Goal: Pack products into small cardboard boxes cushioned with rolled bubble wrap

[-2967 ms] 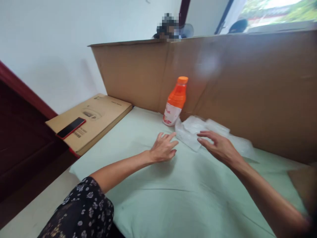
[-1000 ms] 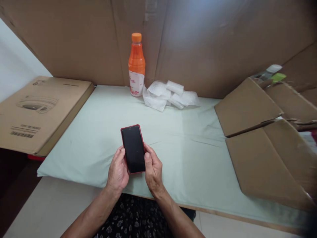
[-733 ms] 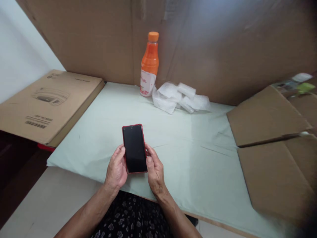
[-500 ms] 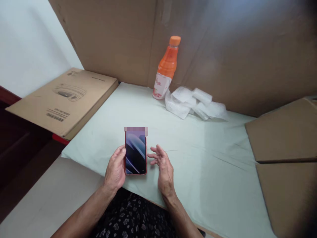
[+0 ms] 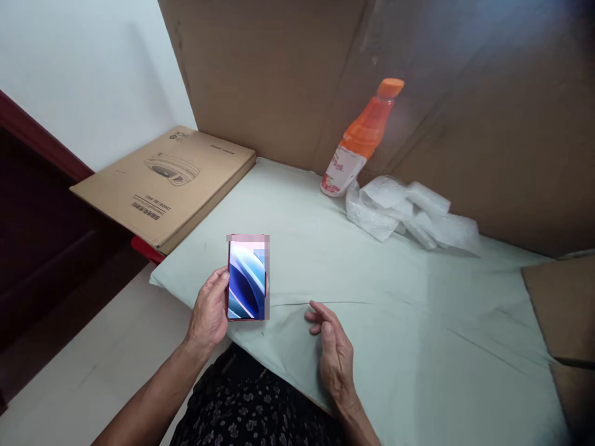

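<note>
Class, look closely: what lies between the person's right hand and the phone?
In the head view, only the pale green cloth, marked by a thin crease, shows between the right hand and the phone in the left hand.

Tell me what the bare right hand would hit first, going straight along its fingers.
The right hand would probably meet the lit, rectangular, red-edged smartphone held in the left hand, though depth is unclear.

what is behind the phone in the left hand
Pale green cloth shows beyond the phone. Whatever lies directly behind is covered, including any fingers of the left hand against its back.
</note>
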Demonstrator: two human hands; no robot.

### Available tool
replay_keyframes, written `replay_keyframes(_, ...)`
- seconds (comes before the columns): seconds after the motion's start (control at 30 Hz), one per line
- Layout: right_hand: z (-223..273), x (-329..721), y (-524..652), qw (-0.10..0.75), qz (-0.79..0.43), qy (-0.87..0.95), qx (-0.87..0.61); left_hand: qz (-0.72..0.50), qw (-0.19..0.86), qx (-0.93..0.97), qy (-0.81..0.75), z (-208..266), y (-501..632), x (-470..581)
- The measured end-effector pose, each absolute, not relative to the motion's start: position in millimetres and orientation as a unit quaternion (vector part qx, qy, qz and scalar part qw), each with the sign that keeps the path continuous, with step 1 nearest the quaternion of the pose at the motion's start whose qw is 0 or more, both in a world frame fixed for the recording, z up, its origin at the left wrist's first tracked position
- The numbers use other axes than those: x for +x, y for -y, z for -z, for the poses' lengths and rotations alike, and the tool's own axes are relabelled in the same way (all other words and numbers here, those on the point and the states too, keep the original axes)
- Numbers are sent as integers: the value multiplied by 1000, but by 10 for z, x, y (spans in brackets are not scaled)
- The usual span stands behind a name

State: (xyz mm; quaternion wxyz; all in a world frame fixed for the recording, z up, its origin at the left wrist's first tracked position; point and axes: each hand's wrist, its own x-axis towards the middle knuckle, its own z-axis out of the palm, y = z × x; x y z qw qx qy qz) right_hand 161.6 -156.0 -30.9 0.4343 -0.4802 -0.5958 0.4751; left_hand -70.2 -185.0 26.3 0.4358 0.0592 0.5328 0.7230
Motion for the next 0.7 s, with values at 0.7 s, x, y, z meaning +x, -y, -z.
replay_keyframes(0.7, 369, 1639, 1521, 443, -436, 622, -476, -717, 218, 122, -651, -400, 1510, -2400)
